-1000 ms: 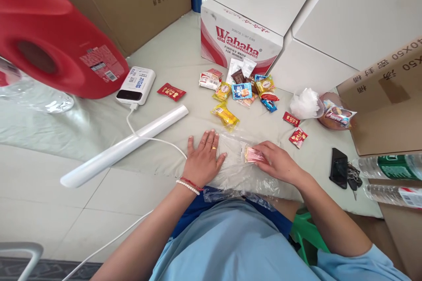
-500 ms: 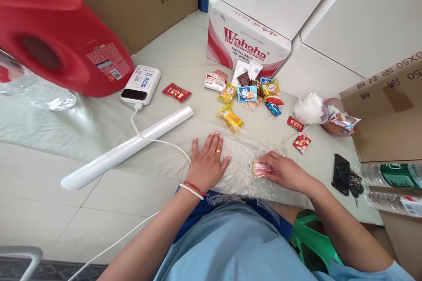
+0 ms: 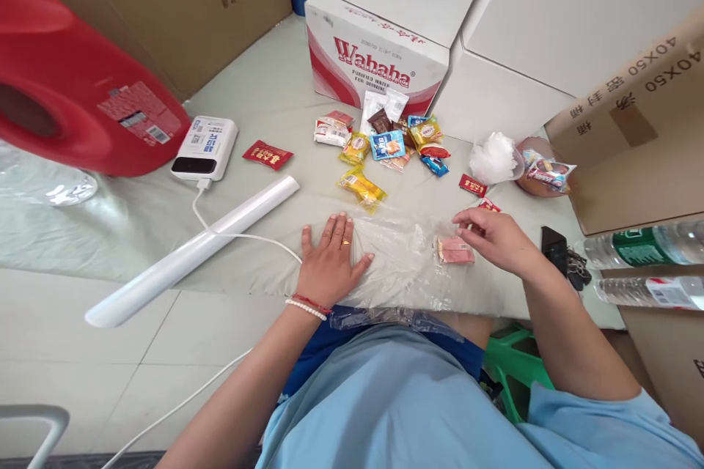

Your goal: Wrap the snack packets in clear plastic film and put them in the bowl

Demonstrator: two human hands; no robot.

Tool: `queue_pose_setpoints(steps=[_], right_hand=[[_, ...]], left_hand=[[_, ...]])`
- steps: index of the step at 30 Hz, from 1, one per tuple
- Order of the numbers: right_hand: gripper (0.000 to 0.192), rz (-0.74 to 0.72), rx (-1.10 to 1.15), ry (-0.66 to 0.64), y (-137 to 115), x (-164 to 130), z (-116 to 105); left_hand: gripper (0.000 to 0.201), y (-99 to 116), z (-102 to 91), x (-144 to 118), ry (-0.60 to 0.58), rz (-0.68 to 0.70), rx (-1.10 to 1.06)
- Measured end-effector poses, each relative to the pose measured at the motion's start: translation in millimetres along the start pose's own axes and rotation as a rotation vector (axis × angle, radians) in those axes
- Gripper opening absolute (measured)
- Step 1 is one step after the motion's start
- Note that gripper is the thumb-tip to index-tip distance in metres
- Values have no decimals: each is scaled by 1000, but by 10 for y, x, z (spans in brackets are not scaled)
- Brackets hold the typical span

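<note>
My left hand (image 3: 330, 260) lies flat, fingers spread and released, palm pressing the left end of a clear plastic bag (image 3: 401, 264) at lower centre of the frame. A pink wrapped snack (image 3: 455, 250) sits at the bag's right part; whether it lies inside or on the film I cannot tell. My right hand (image 3: 495, 238) is just right of the snack, fingers loosely curled, thumb and forefinger pinched near the film's upper right edge; whether they actually grip the film I cannot tell. A small red packet (image 3: 486, 205) lies partly hidden behind that hand. Above the bag: a yellow snack pack (image 3: 363, 187) and a cluster of mixed snack packets (image 3: 399, 139) before the Wahaha carton (image 3: 374, 58). Left of centre: a white roll (image 3: 192, 249), a power bank (image 3: 206, 148) and a red jug (image 3: 66, 95). A black phone (image 3: 554, 248) lies at right.
</note>
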State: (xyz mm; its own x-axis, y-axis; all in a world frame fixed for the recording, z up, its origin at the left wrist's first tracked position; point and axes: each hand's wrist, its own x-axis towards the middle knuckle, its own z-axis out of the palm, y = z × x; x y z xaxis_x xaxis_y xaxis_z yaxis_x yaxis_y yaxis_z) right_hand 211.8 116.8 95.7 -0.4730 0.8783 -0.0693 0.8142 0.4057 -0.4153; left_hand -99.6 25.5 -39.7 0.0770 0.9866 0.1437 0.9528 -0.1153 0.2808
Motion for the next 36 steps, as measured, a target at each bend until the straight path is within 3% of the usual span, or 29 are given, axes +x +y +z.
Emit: queue_pose_setpoints(steps=[4,7,9,11,13,15,19,24,28,32,36], right_hand=[[35,-78,-93,-135,195,-85,310],[51,-56,-148,-167,414,-253,528],[55,-29,-150,-145,525,-346,627],[54,-22,-135,-118,606,-400,682],[50,-21,-130,-91,675,-420,696],[46,-16,-138,-66,745,-420,682],[41,-38,-110,-49,883,-407,625],[39,-70,-44,-74,1035,-430,525],[36,12,-58,-53,1153,-532,358],[42,122,11,139,997,-627,126],[40,-7,169,153,416,-538,86]], left_hand=[[74,15,16,-16,39,-11,13],[75,7,6,-69,122,-16,41],[68,-23,-12,-105,139,74,45],[56,-70,-37,-119,48,270,15],[50,-118,-64,-106,-93,428,-15],[54,-150,-88,-85,-174,442,2],[76,-155,-108,-88,-190,377,73],[80,-132,-99,-124,-196,363,74],[84,-142,-95,-120,-189,351,76],[91,-159,-81,-125,-178,370,79],[96,-160,-68,-134,-171,374,95]])
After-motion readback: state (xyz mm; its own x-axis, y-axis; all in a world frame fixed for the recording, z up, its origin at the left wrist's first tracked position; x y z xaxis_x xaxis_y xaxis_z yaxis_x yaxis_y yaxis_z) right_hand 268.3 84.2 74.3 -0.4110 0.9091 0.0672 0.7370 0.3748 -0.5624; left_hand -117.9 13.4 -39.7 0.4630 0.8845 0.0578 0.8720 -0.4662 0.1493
